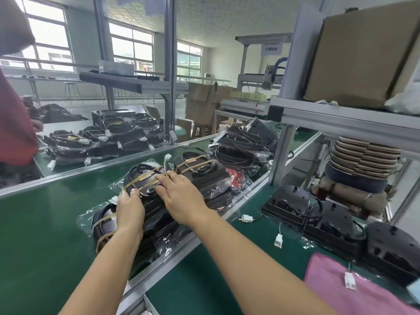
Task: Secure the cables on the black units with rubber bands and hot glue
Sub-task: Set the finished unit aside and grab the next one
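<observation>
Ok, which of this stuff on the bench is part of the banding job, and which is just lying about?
Job:
- middle unit under both hands, left hand, right hand
- its rubber band
- banded units either side
- unbanded units on the near bench

Lying about:
- pink cloth
- cardboard box on the shelf
- stacked discs
</observation>
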Demonstrator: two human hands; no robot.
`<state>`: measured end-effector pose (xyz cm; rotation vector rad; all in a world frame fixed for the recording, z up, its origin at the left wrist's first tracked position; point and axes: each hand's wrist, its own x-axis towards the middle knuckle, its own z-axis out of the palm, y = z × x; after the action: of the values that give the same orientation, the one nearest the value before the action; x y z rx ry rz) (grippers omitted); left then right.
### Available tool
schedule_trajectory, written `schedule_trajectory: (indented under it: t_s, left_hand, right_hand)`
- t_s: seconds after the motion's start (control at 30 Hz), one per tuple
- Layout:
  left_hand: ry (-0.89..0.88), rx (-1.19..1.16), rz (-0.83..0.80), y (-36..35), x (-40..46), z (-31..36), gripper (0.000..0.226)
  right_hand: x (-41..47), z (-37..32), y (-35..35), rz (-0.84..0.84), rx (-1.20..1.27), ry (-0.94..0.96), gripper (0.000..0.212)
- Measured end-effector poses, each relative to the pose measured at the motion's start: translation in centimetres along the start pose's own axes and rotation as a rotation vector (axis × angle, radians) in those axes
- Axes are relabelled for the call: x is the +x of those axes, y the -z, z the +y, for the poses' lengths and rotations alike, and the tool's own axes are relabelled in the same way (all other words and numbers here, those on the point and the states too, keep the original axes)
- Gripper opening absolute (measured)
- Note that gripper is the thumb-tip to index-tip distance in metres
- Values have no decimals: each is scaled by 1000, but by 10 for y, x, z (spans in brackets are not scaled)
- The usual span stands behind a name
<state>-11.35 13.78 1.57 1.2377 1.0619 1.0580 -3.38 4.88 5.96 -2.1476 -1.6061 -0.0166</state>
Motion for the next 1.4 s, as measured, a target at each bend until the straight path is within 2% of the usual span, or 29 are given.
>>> schedule_trajectory:
  t_s: [0.17,0.3,0.37,0.43,0.57,0.67,0.77,0.83,0.9,1.0,1.1,1.3,1.4]
  left_hand:
    - [-39,46,19,4,-2,-1,39]
    - [-288,411,95,5,-15,7,48]
    - [-436,583,54,-2,-27,14,42]
    - [-475,680,9,-9,-32,19,42]
    - [-459,742,-24,-9,-30,20,48]
    - [-481,850,32,-9,-35,14,53]
    - [-670,861,90,-22,-59,14,53]
    - [-860,770,-24,-44,-88,15,51]
    - [-904,643,-256,-73,-121,11,50]
    - [-730,539,-609,-117,-163,-2,53]
    - [-566,522,-827,-155,-192,-22,52]
    - [-418,399,-991,-209,-236,-51,47]
    - [-388,372,-992,-236,-250,-56,50]
  right_hand:
    - [-4,2,5,-30,76,-17,52]
    - [-14,4,10,-9,116,-20,50]
    - [-22,7,14,37,131,-35,48]
    - [-34,14,20,78,142,-58,48]
    - [-70,40,30,105,113,-140,48]
    - [-100,64,35,89,92,-232,49]
    - [-127,88,42,81,77,-330,49]
    - [-142,102,48,87,61,-397,49]
    - [-156,115,56,110,27,-467,48]
    - [-181,130,64,139,-39,-557,48]
    - [-212,144,69,167,-67,-632,49]
    - [-275,180,72,232,-150,-924,52]
    - [-302,191,64,257,-153,-1034,51]
